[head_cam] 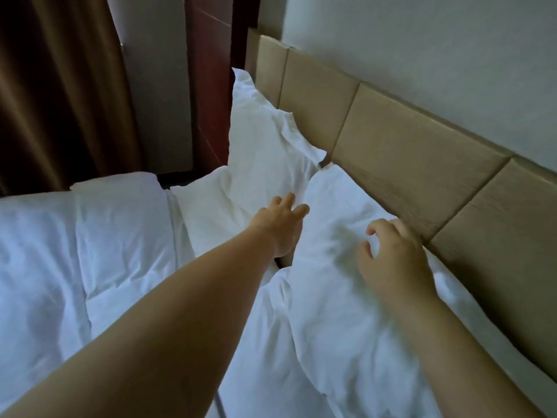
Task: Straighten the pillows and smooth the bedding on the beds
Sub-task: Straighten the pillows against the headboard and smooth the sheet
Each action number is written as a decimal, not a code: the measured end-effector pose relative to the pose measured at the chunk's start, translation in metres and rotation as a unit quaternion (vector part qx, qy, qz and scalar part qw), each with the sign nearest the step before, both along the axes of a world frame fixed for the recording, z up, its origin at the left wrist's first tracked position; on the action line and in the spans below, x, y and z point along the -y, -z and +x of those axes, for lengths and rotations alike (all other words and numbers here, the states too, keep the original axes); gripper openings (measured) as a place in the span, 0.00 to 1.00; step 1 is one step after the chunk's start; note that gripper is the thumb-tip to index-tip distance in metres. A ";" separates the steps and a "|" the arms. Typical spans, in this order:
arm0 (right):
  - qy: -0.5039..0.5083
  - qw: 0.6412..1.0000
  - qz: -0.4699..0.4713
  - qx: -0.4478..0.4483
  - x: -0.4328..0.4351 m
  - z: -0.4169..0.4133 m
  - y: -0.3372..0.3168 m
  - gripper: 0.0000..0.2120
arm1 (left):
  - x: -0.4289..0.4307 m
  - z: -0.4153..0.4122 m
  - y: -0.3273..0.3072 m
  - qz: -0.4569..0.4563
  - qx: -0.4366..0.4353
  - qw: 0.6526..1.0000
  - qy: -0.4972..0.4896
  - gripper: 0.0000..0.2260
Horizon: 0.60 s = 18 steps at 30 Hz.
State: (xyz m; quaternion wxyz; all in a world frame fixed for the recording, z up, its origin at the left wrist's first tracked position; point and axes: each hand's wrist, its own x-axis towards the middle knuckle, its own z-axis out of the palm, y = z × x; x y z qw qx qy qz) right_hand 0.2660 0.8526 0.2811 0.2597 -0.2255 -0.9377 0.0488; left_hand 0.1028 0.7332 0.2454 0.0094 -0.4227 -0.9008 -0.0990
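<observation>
Two white pillows lie along the beige headboard. The far pillow leans tilted against the headboard's left end. The near pillow lies flat and creased beside the padded panels. My left hand reaches across to the gap between the two pillows, fingers spread, holding nothing. My right hand hovers over the near pillow's headboard side with fingers curled and apart, nothing gripped. A white duvet covers the bed on the left, wrinkled.
The padded beige headboard runs diagonally along the right against a pale wall. A dark red wooden panel and brown curtains stand beyond the bed's far side.
</observation>
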 end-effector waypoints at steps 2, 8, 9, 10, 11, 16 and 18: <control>-0.004 1.000 0.008 0.027 0.006 -0.016 0.009 0.07 | 0.000 -0.014 0.009 -0.029 0.008 0.999 0.012 0.25; -0.036 0.993 0.007 0.111 0.030 -0.104 0.061 0.04 | 0.030 -0.089 0.076 -0.066 0.065 0.996 -0.013 0.20; -0.049 0.991 0.001 0.125 0.036 -0.123 0.075 0.03 | 0.040 -0.105 0.094 -0.077 0.084 0.993 -0.035 0.20; -0.062 0.988 -0.007 0.138 0.042 -0.141 0.090 0.03 | 0.050 -0.120 0.112 -0.087 0.102 0.990 -0.054 0.21; -0.072 0.986 -0.016 0.151 0.048 -0.158 0.106 0.02 | 0.061 -0.134 0.130 -0.096 0.117 0.986 -0.070 0.22; -0.123 0.958 -0.012 0.259 0.077 -0.234 0.197 0.01 | 0.105 -0.193 0.210 -0.132 0.159 0.967 -0.148 0.19; -0.148 0.943 -0.010 0.299 0.088 -0.260 0.234 0.05 | 0.118 -0.212 0.245 -0.144 0.176 0.960 -0.166 0.17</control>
